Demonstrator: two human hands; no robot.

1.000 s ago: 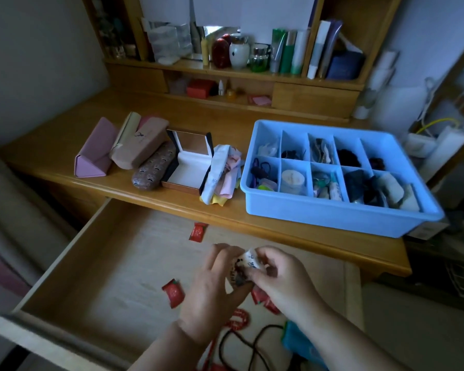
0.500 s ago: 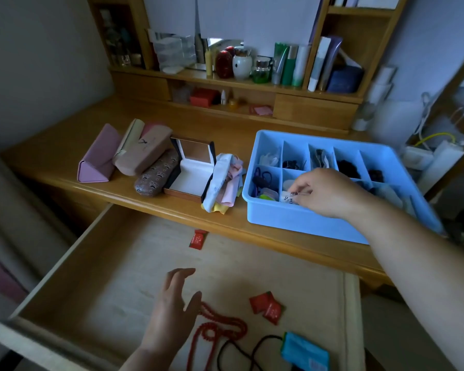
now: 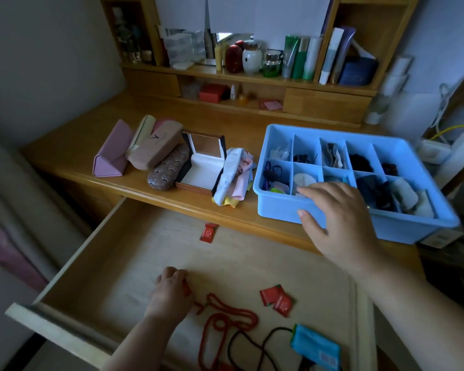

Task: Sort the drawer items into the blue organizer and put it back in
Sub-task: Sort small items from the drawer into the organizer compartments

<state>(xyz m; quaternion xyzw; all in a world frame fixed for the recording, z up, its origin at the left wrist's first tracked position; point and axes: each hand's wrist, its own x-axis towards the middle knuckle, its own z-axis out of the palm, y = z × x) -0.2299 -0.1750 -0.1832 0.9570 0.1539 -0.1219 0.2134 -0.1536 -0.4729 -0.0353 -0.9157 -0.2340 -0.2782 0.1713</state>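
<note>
Two hands are at work over an open wooden drawer (image 3: pixel 97 266) and the desk (image 3: pixel 73 145) above it. The left hand (image 3: pixel 170 293) is down on the drawer floor with its fingers curled; a small red thing shows at its fingertips, beside the end of a red bead necklace (image 3: pixel 225 317), but it is not clear whether the hand really holds it. The right hand (image 3: pixel 338 220) is above the front wall of the blue organizer (image 3: pixel 279 207), fingers spread and relaxed, thumb apart, and it holds nothing. The organizer stands on the desk at the right side, and its compartments already contain small things such as hair ties and cloths. In the drawer lie one red packet (image 3: pixel 208 232) near the back, a pair of red packets (image 3: pixel 276 299) near the right side, a black cord (image 3: pixel 255 344) and a blue pouch (image 3: pixel 315 345) at the front. On the desk, left of the organizer, there are a pile of cloths (image 3: pixel 235 175), an open box (image 3: pixel 201 167) with a white inside, a brown patterned glasses case (image 3: pixel 168 167), a beige case (image 3: pixel 156 147) and a pink triangular case (image 3: pixel 113 151).
</note>
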